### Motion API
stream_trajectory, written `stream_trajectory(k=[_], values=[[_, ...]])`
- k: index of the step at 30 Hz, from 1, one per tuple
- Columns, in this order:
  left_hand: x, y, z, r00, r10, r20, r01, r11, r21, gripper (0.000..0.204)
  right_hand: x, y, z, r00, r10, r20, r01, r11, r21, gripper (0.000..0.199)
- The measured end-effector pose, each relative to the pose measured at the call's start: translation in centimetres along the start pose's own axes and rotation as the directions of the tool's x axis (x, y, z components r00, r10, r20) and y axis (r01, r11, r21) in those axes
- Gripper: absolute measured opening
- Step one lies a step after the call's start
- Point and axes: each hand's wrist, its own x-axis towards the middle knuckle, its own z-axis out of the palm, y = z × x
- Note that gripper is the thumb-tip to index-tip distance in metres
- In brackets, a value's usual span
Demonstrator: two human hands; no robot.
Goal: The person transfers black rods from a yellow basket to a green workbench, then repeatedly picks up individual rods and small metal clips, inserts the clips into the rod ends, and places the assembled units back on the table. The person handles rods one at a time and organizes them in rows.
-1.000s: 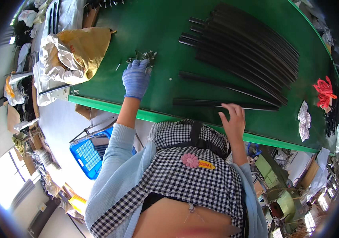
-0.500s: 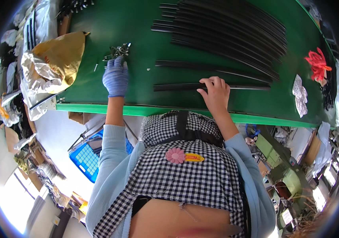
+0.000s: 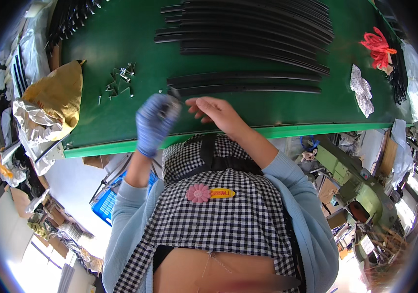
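My left hand, in a blue knitted glove, is above the table near its front edge. Its fingers are curled round toward a dark grey patch; motion blur hides what, if anything, they hold. Just to its right is my bare right hand, its fingers loosely bent and apart, with nothing seen in them. Beyond the hands lie two long black strips, side by side. To the left is a loose heap of small silvery metal pieces, with one pin-like piece apart from it.
A large row of black strips covers the far middle of the green table. A yellow and white sack stands at the left. Red ties and a patterned cloth lie at the right.
My left hand has come away from the metal heap, moving right and nearer me. My right hand has let go of the nearest black strip and moved left toward my left hand.
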Motion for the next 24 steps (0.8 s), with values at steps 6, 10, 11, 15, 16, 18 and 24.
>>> stream_trajectory(k=[6,10,11,15,16,18,24], values=[[-3.8,1.3,3.2,0.999,0.049,-0.021,-0.044,0.980,0.194,0.042,-1.3,-0.3,1.3,0.992,0.120,0.051,-0.125,0.983,0.134,0.037],[-4.8,-0.2,2.7,0.991,-0.057,0.122,0.070,0.992,-0.108,0.065,-1.4,0.6,0.4,0.966,0.187,0.176,-0.188,0.982,-0.007,0.038],[-5.0,-0.4,2.3,0.973,-0.115,0.200,0.135,0.987,-0.085,0.067,-1.4,0.6,0.3,0.953,0.212,0.217,-0.208,0.977,-0.042,0.038],[-6.1,-0.8,2.5,0.945,-0.279,0.170,0.326,0.829,-0.454,0.056,-0.6,0.2,0.0,0.938,0.201,0.282,-0.161,0.974,-0.158,0.041],[-6.3,-0.7,2.4,0.938,-0.316,0.141,0.343,0.794,-0.502,0.053,-0.3,-0.1,0.0,0.940,0.229,0.254,-0.177,0.961,-0.213,0.040],[-6.0,-0.5,2.1,0.942,-0.334,0.028,0.295,0.785,-0.544,0.037,0.3,-0.1,0.1,0.994,-0.019,0.108,0.070,0.867,-0.494,0.037],[-6.0,-3.3,-0.8,0.873,-0.478,-0.098,0.300,0.684,-0.665,0.031,5.1,3.0,-1.4,0.724,-0.661,0.198,0.220,-0.051,-0.974,0.042]])
